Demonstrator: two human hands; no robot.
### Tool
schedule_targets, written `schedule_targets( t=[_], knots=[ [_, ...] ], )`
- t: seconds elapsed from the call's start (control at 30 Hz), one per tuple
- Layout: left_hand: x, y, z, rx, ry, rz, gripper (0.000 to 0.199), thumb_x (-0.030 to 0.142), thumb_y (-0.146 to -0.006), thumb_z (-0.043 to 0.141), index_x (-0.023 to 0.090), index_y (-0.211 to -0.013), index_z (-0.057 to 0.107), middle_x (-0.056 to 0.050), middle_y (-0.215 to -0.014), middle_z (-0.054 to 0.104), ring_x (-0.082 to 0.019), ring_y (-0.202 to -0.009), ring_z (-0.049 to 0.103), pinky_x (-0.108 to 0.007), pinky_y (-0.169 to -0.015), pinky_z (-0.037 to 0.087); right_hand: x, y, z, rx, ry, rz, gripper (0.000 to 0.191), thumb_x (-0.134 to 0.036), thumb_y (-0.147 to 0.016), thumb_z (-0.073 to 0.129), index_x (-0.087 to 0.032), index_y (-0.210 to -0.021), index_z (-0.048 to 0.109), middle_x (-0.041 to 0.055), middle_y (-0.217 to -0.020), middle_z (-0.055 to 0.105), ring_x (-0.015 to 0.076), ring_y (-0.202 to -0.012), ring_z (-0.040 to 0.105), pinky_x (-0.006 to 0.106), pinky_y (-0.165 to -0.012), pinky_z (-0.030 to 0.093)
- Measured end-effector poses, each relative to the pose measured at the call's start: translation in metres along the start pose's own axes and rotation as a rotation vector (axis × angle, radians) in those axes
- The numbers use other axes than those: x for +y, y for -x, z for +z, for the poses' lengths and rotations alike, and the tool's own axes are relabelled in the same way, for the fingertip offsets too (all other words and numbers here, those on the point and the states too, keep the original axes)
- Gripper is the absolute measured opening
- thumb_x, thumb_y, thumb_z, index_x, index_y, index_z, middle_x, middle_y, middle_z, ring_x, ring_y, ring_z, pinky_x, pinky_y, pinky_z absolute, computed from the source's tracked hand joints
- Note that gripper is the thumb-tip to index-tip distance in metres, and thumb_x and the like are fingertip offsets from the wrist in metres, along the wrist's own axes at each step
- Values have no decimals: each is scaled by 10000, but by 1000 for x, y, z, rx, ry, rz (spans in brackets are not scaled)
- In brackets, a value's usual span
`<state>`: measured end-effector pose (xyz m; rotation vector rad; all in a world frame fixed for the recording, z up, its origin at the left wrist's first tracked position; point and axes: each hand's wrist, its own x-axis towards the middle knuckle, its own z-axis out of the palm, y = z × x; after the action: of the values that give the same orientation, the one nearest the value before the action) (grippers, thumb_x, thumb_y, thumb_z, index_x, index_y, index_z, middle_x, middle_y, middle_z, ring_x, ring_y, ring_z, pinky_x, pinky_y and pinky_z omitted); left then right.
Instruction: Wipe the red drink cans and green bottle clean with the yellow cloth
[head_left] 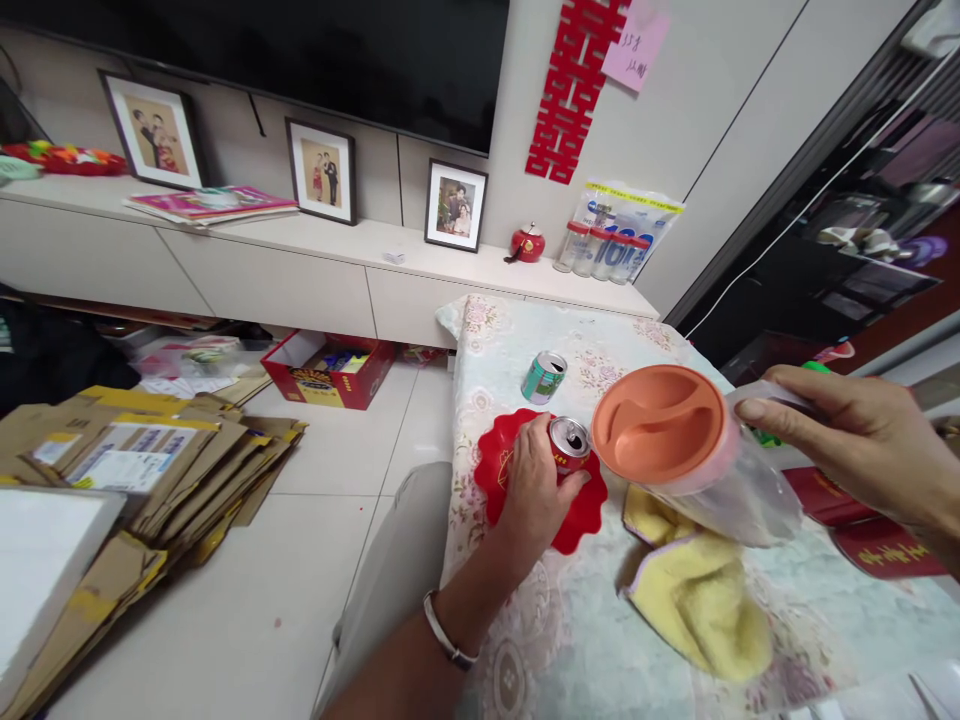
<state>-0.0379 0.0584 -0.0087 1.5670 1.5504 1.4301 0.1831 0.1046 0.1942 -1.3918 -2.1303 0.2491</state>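
My left hand (536,490) is wrapped round a red drink can (570,445) whose top is open. Under the can lies a red plate with a scalloped edge (495,447). My right hand (855,430) grips the handle of a clear plastic pitcher (757,500) with an orange lid (667,425). The pitcher is tilted, its lid turned towards the can, and it hangs above the table. Just behind the plate stands an opened green can (545,378). Below the pitcher a crumpled yellow cloth (701,595) rests on the flowered tablecloth (510,345).
Red boxes (885,545) sit at the table's right side. Beyond the table is a low white cabinet (285,265) with picture frames, a red pot (527,243) and several jars (600,252). Flattened cardboard (187,480) and a red box (330,370) are on the floor to the left.
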Motion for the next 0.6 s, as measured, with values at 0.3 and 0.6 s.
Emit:
schedule_targets(
  t=[0.3,0.6],
  knots=[
    [-1,1,2,30,-16,4,703,174,-800,776,225,-1400,415,-147,-1347,591,-369,-1309,570,-589,-1096,478,6,-6,5,-135,51,-120,562,-803,-810,615,-256,-700,678,47,-643,638,198,-589,557,320,-490,440],
    [4,1,0,13,-54,-6,717,168,-793,810,185,-1397,425,-178,-1358,607,-364,-1311,581,-573,-1093,487,12,-7,6,-180,126,-113,539,-778,-856,568,-261,-729,655,16,-634,603,201,-596,541,330,-517,428]
  ],
)
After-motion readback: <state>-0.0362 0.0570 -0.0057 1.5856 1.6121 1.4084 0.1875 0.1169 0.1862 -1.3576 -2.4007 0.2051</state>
